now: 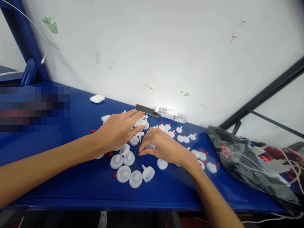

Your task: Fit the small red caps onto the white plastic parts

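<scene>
Many white plastic nozzle caps, round with a thin spout, lie scattered over the blue table in front of me. Some carry small red tips. Over the far side of the pile, my left hand has its thumb and fingers closed around a white nozzle cap. My right hand, just to the right and nearer to me, is bent down to the tabletop with its fingertips drawn together; what they hold, if anything, is hidden. Another white cap shows partly beneath that hand.
Behind the pile, a dark phone and a clear water bottle lie by the wall. A white earbud case sits at the back left. Black plastic bag and white cables cover the right end. The blue table has a front edge near me.
</scene>
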`<state>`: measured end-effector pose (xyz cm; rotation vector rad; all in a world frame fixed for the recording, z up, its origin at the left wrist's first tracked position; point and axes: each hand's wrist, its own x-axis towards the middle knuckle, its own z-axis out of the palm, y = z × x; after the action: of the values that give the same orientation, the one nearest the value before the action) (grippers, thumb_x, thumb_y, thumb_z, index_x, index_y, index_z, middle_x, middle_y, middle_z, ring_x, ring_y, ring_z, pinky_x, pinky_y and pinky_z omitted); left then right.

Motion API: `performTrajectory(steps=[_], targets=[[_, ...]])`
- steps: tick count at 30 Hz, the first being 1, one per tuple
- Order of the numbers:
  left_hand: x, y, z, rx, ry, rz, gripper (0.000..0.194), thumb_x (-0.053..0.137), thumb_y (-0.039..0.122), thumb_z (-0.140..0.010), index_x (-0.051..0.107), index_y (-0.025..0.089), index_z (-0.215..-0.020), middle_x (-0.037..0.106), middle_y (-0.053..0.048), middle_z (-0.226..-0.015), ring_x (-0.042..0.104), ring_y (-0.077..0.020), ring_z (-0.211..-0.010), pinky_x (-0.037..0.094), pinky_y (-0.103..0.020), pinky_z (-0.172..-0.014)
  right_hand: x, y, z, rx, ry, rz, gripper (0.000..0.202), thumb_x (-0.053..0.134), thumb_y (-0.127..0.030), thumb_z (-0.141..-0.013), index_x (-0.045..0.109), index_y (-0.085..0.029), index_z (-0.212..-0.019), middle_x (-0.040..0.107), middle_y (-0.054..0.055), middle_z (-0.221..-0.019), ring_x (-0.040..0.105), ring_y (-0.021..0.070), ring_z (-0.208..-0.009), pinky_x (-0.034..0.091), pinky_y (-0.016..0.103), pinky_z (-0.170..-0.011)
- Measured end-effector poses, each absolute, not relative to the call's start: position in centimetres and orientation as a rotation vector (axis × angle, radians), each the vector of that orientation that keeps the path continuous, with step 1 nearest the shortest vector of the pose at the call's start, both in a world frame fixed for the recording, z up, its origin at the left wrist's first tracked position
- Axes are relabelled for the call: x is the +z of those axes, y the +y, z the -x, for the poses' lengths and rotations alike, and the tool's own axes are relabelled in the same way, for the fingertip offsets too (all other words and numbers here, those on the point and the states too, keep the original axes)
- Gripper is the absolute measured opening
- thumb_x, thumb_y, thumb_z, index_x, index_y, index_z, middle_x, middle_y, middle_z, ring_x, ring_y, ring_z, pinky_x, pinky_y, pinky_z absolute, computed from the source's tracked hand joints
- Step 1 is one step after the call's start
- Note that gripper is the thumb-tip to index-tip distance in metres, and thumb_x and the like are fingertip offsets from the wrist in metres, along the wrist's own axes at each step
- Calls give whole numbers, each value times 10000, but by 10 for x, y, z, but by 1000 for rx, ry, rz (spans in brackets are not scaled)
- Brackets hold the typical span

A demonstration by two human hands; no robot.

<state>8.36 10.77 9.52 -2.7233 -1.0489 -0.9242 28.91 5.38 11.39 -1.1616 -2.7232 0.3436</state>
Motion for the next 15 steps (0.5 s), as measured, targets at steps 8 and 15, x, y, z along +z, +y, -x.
performTrajectory(steps=[8,15], targets=[[96,108,-82,-988,-1016,2724,265,701,361,-956,607,182,-1127,707,6,-829,570,-143,-571,364,-262,-537,122,54,-295,312,-2239,1289,95,658,-206,-999,749,-232,-996,802,-18,-927,727,152,-811,522,271,-740],[88,113,-81,-1147,-841,2733,230,613,385,-1023,642,261,-1215,700,-4,-1099,558,-110,-612,397,-253,-581,123,54,-293,233,-1874,1205,81,700,-240,-960,778,-237,-940,799,-14,-897,728,159,-801,568,284,-757]])
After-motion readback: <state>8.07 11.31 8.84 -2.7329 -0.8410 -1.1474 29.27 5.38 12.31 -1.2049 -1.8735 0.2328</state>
